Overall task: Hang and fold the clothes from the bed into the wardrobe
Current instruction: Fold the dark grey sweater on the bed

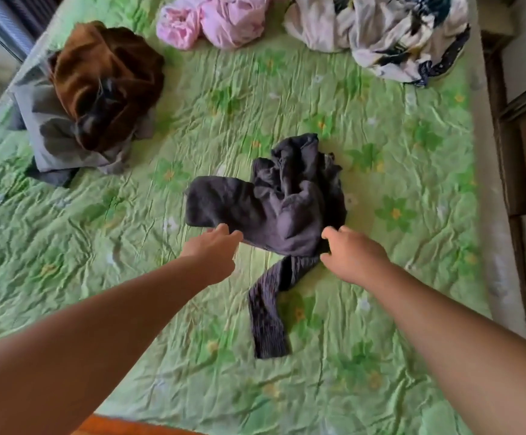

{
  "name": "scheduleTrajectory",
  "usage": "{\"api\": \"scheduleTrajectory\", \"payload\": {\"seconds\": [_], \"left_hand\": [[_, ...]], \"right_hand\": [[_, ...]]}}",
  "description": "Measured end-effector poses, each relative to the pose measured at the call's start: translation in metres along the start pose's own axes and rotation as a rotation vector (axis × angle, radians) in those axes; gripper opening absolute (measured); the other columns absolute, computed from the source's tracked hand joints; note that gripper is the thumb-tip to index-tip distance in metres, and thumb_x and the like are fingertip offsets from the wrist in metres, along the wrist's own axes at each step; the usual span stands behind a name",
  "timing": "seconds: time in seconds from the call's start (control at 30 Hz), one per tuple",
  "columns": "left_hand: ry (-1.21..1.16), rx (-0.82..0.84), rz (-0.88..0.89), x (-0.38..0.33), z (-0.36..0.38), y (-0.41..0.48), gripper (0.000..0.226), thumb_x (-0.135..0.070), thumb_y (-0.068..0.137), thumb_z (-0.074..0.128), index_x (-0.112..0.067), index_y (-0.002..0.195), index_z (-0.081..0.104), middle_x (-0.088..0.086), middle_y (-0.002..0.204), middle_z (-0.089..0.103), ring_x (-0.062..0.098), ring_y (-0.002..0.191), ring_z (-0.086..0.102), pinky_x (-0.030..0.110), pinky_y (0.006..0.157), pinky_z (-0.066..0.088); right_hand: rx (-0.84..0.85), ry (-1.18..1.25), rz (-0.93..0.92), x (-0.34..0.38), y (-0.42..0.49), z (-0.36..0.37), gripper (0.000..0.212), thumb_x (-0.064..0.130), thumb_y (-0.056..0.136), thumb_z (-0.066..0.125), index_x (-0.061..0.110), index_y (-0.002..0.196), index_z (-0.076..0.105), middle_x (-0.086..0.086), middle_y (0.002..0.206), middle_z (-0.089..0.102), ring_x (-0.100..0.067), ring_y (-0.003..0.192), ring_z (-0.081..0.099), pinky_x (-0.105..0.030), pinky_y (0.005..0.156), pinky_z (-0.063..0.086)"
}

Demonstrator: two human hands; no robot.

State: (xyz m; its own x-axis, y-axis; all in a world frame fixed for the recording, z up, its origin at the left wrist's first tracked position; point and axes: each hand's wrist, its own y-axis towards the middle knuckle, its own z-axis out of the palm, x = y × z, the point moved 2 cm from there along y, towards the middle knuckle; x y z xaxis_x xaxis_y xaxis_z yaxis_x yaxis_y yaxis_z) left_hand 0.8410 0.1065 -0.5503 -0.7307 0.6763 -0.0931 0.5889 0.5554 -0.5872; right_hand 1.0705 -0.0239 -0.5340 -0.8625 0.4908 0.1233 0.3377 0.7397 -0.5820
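Observation:
A crumpled dark grey garment (274, 202) lies in the middle of the bed, one long strip of it trailing toward me. My left hand (213, 251) reaches its near left edge, fingers curled down onto the cloth. On the near right side my right hand (349, 254) pinches a fold of the same garment between thumb and fingers. Both forearms stretch in from the bottom of the view.
The bed carries a green floral sheet (98, 246). A brown garment (105, 80) sits on grey folded clothes (51, 142) at the left. A pink garment (217, 20) and a white patterned one (390, 32) lie at the far edge. Wooden furniture (525, 152) stands at the right.

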Motion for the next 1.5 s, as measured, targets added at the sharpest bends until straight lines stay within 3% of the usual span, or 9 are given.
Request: {"api": "scheduleTrajectory", "payload": {"seconds": [0.2,0.3,0.4,0.57,0.8,0.97,1.13,1.33,1.5], "left_hand": [[0.316,-0.057,-0.065,0.055,0.055,0.112,0.073,-0.006,0.088,0.057,-0.031,0.149,0.027,0.010,0.147,0.031,0.033,0.134,0.035,0.046,0.093,0.050],[0.437,-0.055,-0.096,0.080,0.080,0.158,0.081,-0.010,0.090,0.058,-0.035,0.154,0.015,0.011,0.159,0.011,0.035,0.151,0.008,0.059,0.116,0.024],[0.462,-0.157,-0.063,0.091,0.099,0.185,0.071,-0.010,0.090,0.058,-0.034,0.149,0.028,0.008,0.148,0.033,0.035,0.143,0.026,0.068,0.117,0.009],[0.315,-0.228,-0.010,0.083,0.090,0.181,0.035,-0.024,0.096,0.051,-0.029,0.131,0.051,0.005,0.116,0.064,0.034,0.111,0.059,0.049,0.103,0.040],[-0.299,-0.199,-0.178,0.070,0.008,0.070,0.021,-0.032,0.098,0.044,-0.024,0.118,0.048,0.009,0.086,0.061,0.028,0.072,0.060,0.041,0.065,0.055],[-0.060,-0.222,-0.017,0.058,-0.118,-0.042,0.056,-0.061,0.079,0.069,-0.035,0.117,0.038,-0.002,0.082,0.060,0.022,0.070,0.057,0.034,0.059,0.048],[0.022,-0.351,0.010,0.062,-0.234,-0.144,0.056,-0.027,0.076,0.071,-0.029,0.125,0.044,-0.001,0.092,0.057,0.025,0.082,0.055,0.035,0.067,0.047],[-0.062,-0.439,0.040,0.053,-0.320,-0.238,0.020,-0.032,0.077,0.060,-0.027,0.097,0.061,-0.001,0.090,0.061,0.025,0.090,0.057,0.039,0.085,0.046],[-0.127,-0.493,0.147,0.023,-0.341,-0.278,0.021,-0.004,0.090,0.055,-0.020,0.100,0.061,-0.003,0.086,0.058,0.015,0.081,0.054,0.031,0.068,0.039]], "right_hand": [[-0.048,-0.173,-0.181,0.043,0.101,0.107,0.049,0.033,0.093,0.059,0.025,0.137,0.041,-0.006,0.131,0.041,-0.033,0.124,0.041,-0.049,0.091,0.045],[0.031,-0.225,-0.125,0.039,0.138,0.148,0.068,0.039,0.094,0.061,0.029,0.151,0.024,-0.006,0.142,0.033,-0.034,0.130,0.033,-0.057,0.099,0.039],[-0.088,-0.272,-0.084,0.025,0.154,0.172,0.051,0.038,0.097,0.057,0.024,0.143,0.040,-0.001,0.133,0.045,-0.029,0.125,0.039,-0.054,0.094,0.039],[-0.218,-0.178,-0.068,0.014,0.149,0.166,0.025,0.007,0.093,0.047,0.022,0.111,0.057,0.004,0.108,0.061,-0.025,0.112,0.051,-0.046,0.087,0.037],[-0.367,0.352,0.010,0.003,0.071,0.057,0.024,0.013,0.100,0.040,0.008,0.119,0.055,-0.021,0.084,0.063,-0.043,0.085,0.062,-0.042,0.065,0.042],[-0.497,0.213,-0.108,-0.001,-0.015,-0.077,0.020,0.025,0.100,0.045,0.012,0.113,0.053,-0.022,0.089,0.066,-0.042,0.078,0.063,-0.045,0.067,0.051],[-0.622,-0.052,-0.228,0.005,-0.115,-0.178,0.052,0.064,0.092,0.052,0.016,0.111,0.051,-0.007,0.094,0.064,-0.034,0.083,0.065,-0.037,0.059,0.044],[-0.699,-0.093,-0.190,-0.013,-0.183,-0.233,0.018,0.021,0.092,0.065,0.018,0.096,0.048,-0.010,0.093,0.054,-0.039,0.083,0.060,-0.045,0.063,0.050],[-0.734,0.122,-0.014,-0.029,-0.213,-0.239,0.011,0.009,0.093,0.057,0.016,0.097,0.051,-0.018,0.089,0.062,-0.041,0.083,0.061,-0.044,0.065,0.048]]}}
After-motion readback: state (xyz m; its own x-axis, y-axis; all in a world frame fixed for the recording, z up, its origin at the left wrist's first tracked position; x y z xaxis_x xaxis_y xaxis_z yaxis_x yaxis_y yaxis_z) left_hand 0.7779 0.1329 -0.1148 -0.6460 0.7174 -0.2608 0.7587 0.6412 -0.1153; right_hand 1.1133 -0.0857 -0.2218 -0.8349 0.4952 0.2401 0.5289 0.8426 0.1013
